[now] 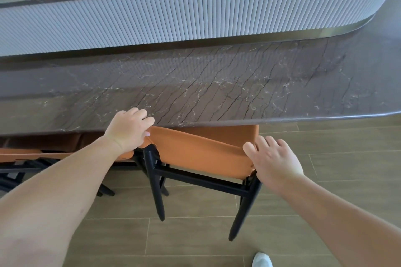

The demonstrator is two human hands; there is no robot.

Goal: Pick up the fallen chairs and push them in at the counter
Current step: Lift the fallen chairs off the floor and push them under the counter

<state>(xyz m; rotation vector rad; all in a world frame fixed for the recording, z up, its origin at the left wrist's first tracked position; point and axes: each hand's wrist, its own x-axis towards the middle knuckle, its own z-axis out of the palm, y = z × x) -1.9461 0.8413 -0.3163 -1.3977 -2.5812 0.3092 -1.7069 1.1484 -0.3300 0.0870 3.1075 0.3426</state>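
Note:
An orange-backed chair point(201, 154) with black legs stands upright at the dark stone counter point(195, 84), its seat partly under the counter's edge. My left hand point(129, 130) grips the left top corner of its backrest, fingers curled over the top. On the right top corner rests my right hand point(274, 160), fingers spread and fairly straight. A second orange chair point(26, 154) stands at the left, tucked under the counter and partly hidden by my left arm.
Behind the counter rises a ribbed white island front point(195, 15) with a sink and taps on top. Wood-look floor tiles point(336, 158) lie to the right of the chair. My white shoe point(261, 260) shows at the bottom.

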